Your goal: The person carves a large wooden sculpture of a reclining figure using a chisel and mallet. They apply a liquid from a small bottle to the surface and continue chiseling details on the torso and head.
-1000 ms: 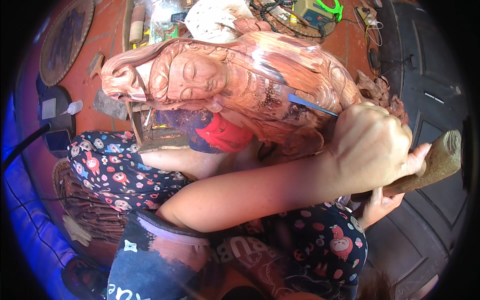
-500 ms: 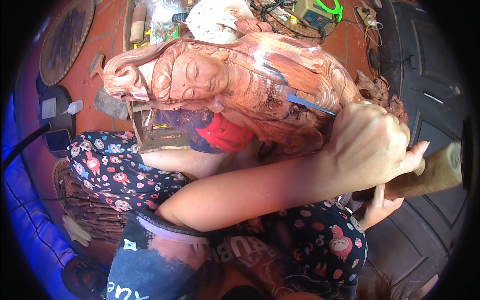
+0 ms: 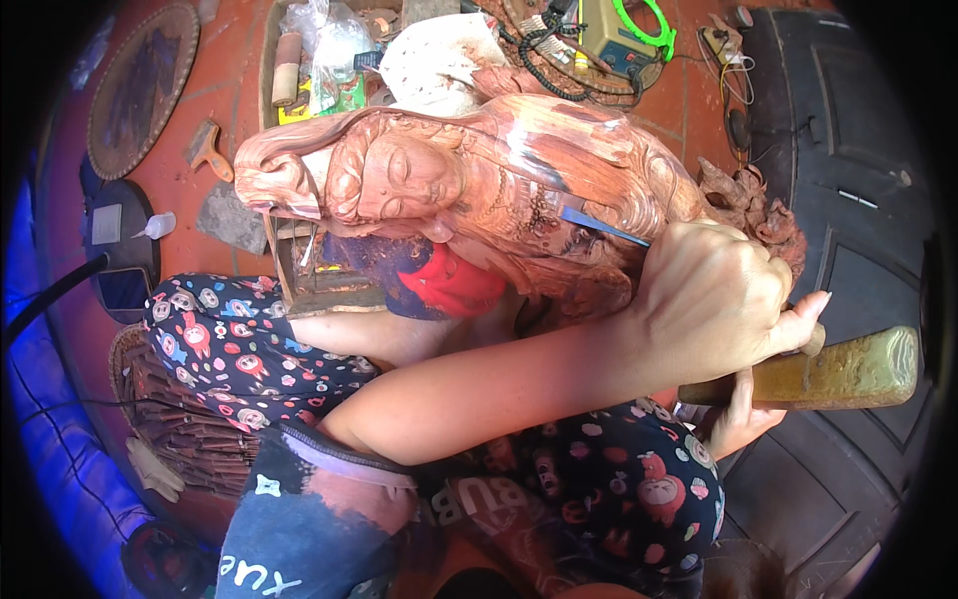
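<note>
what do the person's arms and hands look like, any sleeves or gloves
Both hands are bare, without gloves: the left hand shows no rings or watch, and the right hand is mostly hidden. The forearm is bare up to the dark sleeve with pale markings.

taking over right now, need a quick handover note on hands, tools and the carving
Left hand: fist shut on the chisel, blade on the statue below its face.
Right hand: grips the mallet, held close under the left fist.
Statue lies across the lap, head to the left.
Done: face and hair look finely carved.
Left: probably the cuts where the blade sits; beyond that I cannot tell.
</note>
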The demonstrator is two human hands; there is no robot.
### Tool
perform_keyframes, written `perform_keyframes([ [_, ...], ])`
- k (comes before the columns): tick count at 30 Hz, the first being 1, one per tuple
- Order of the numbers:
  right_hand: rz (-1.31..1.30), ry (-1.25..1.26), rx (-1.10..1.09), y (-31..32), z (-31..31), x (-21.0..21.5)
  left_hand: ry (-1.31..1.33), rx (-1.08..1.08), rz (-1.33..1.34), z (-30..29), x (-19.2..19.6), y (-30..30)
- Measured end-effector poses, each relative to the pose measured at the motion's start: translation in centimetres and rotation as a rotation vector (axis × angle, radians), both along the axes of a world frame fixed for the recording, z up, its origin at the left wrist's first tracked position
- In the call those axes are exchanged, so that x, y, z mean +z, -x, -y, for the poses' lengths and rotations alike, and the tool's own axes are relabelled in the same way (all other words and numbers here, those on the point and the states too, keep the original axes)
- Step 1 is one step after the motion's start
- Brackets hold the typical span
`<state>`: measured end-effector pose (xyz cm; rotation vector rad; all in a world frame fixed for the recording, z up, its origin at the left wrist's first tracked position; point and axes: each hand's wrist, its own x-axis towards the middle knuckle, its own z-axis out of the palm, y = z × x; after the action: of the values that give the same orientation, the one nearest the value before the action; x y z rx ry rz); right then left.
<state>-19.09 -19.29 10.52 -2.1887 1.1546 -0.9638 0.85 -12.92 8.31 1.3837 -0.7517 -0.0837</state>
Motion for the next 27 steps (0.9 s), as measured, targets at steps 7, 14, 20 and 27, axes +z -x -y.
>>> perform_keyframes([
  [7, 0.004, 0.085, 0.007, 0.2, 0.2, -0.6, 0.012, -0.004, 0.002, -0.3, 0.0, 0.0],
  [14, 0.079, -0.072, 0.041, 0.1, -0.1, -0.1, 0.006, 0.015, -0.006, -0.2, 0.0, -0.2],
  [20, 0.052, -0.067, 0.015, -0.3, 0.3, -0.4, -0.001, 0.091, -0.057, 0.6, 0.3, -0.1],
  [27, -0.057, -0.03, 0.019, -1.4, 1.0, 0.8, 0.044, 0.138, -0.107, 1.2, 0.5, -0.4],
])
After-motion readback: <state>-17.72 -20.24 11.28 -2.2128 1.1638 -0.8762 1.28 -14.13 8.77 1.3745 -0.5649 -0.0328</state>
